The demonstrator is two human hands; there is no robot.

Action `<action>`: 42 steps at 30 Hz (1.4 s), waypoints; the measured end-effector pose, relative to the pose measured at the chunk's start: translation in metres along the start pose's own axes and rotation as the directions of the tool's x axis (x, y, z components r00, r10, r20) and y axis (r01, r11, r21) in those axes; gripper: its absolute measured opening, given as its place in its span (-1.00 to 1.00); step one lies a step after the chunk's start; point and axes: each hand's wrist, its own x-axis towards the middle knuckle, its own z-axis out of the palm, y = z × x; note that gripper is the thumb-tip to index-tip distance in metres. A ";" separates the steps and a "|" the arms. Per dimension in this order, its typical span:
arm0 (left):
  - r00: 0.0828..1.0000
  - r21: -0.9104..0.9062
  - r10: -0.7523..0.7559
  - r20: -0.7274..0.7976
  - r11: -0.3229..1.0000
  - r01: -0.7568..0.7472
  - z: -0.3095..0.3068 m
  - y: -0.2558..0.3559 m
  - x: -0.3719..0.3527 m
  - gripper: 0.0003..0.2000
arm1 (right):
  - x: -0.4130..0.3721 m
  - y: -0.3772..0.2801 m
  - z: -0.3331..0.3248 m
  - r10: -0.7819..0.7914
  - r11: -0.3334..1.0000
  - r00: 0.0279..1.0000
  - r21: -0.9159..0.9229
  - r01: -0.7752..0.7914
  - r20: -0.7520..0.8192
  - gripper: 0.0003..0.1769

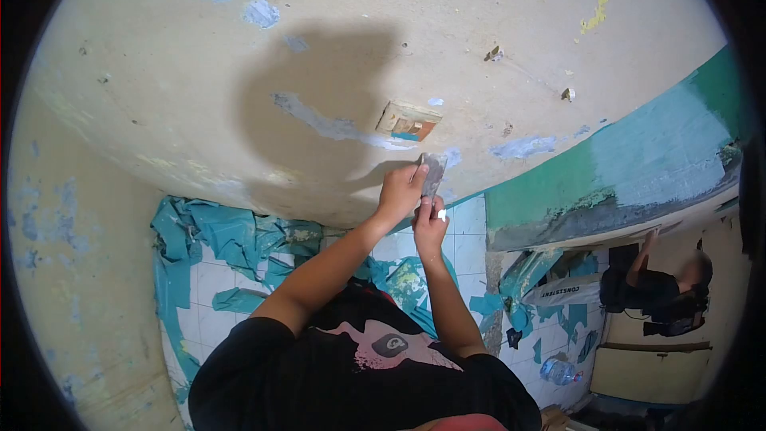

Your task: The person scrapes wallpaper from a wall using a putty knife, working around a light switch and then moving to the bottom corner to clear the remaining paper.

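A small scraper with a grey, smeared flat blade (434,175) is up against the beige wall (335,72), just below a wall switch (408,120). My left hand (401,193) is closed on the blade's left edge, with thumb and fingers pinching it. Below, my right hand (431,227) wraps around the scraper's lower end, and a bit of white shows by its fingers. Pale blue-grey patches (319,122) of bare wall lie left of the switch. My shadow falls over that part.
Torn teal sheeting (215,223) and flakes litter the white tiled floor (211,279). At right, a green wall band (542,199) runs past a doorway edge. Another person in dark clothes (654,291) reaches to a wall there, near a water bottle (558,371). Wall plugs (568,94) protrude.
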 end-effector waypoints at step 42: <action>0.994 0.067 0.106 -0.029 0.992 -0.104 -0.011 0.007 0.004 -0.59 | -0.002 -0.016 0.016 0.193 0.946 0.979 0.252 -0.204 0.067 -0.76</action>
